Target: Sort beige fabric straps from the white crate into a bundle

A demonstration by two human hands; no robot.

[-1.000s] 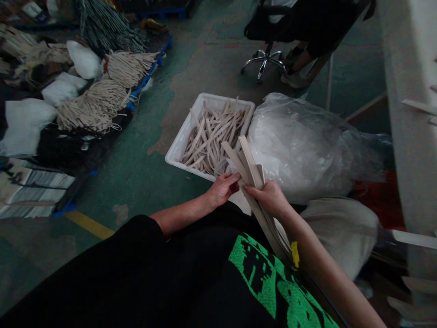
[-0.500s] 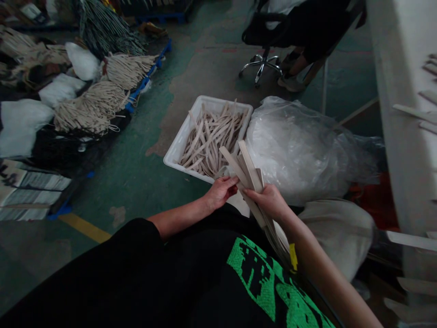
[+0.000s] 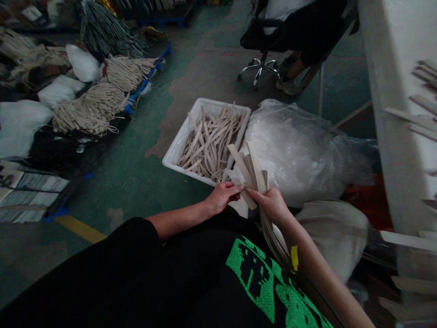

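Observation:
My right hand is closed around a bundle of long beige straps; the strap ends fan up above the fist and the rest trails down past my wrist. My left hand pinches one strap of that bundle between thumb and fingers, right beside the right hand. Just beyond both hands a white plastic bin on the floor holds several loose beige straps.
A big clear plastic bag lies right of the bin. Bundles of cords and white sacks are piled at the left on a blue pallet. A person's legs and an office chair are at the back. A white frame stands at the right.
Both hands with the strap bundle have shifted slightly lower and to the right in view. The left fingers have slid along a strap, closer to the right hand.

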